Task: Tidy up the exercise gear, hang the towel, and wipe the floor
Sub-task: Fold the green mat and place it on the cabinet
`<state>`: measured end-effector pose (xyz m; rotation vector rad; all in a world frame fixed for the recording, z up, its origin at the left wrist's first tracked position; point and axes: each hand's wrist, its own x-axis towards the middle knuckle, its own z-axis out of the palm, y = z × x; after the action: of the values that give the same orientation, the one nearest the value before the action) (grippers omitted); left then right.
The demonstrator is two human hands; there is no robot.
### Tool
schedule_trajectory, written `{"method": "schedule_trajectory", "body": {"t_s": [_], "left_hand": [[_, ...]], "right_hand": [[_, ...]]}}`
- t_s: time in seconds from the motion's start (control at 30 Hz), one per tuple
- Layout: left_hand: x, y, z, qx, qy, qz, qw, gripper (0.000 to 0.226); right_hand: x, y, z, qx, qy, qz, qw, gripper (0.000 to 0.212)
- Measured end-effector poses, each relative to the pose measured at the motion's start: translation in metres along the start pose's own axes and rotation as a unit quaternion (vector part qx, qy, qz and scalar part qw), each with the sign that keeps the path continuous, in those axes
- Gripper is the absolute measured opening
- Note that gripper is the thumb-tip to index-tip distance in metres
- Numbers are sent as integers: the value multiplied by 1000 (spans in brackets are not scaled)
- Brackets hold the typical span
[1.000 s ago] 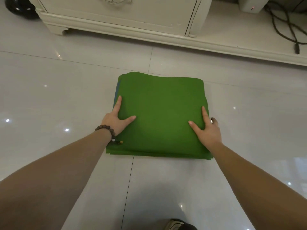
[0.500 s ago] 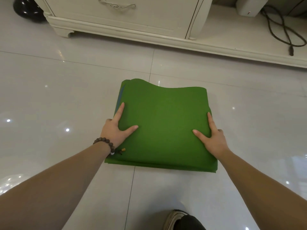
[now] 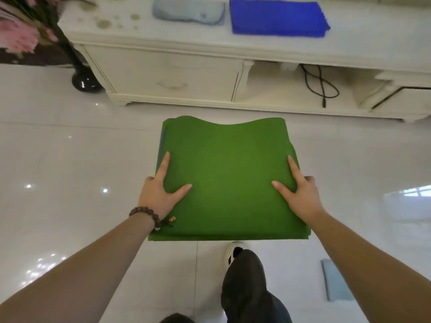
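Green mat [image 3: 229,180] folded, held up over shiny floor [image 3: 58,159]. Left hand [image 3: 161,192] grips left edge, right hand [image 3: 300,194] grips right edge, thumbs on top. White cabinet [image 3: 177,73] just ahead.

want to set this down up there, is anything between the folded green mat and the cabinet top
Nothing visible blocks the way. Both hands, left hand and right hand, hold the folded green mat before the white cabinet; a blue folded cloth and pale towel occupy part of it.
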<state>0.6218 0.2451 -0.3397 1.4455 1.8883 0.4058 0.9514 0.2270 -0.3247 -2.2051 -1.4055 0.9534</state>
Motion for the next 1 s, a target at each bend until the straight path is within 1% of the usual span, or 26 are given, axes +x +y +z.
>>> {"method": "schedule_trajectory", "body": {"t_s": [0.13, 0.23, 0.33, 0.47, 0.6, 0.7, 0.8, 1.0], "left_hand": [[-71, 63, -83, -3, -7, 21, 1000, 97], [-129, 105, -132, 4, -18, 40, 999, 98], [-181, 142, -163, 23, -39, 64, 997, 99], [-222, 187, -179, 45, -66, 113, 990, 99], [-240, 237, -170, 58, -89, 160, 981, 96], [-248, 279, -151, 62, -95, 190, 975, 94], [-254, 329, -119, 65, -101, 219, 968, 94], [-258, 442, -31, 57, -148, 273, 949, 96]], "right_hand": [[-84, -61, -79, 9, 17, 12, 1000, 77], [-151, -95, -134, 13, 35, 27, 999, 77], [-218, -110, -182, 15, 56, 50, 997, 77], [-285, -104, -230, 26, 96, 85, 991, 77], [-318, -87, -272, 53, 140, 106, 983, 77], [-330, -65, -307, 72, 175, 115, 975, 77], [-331, -35, -347, 81, 205, 129, 967, 77], [-319, 43, -439, 95, 255, 164, 948, 76]]}}
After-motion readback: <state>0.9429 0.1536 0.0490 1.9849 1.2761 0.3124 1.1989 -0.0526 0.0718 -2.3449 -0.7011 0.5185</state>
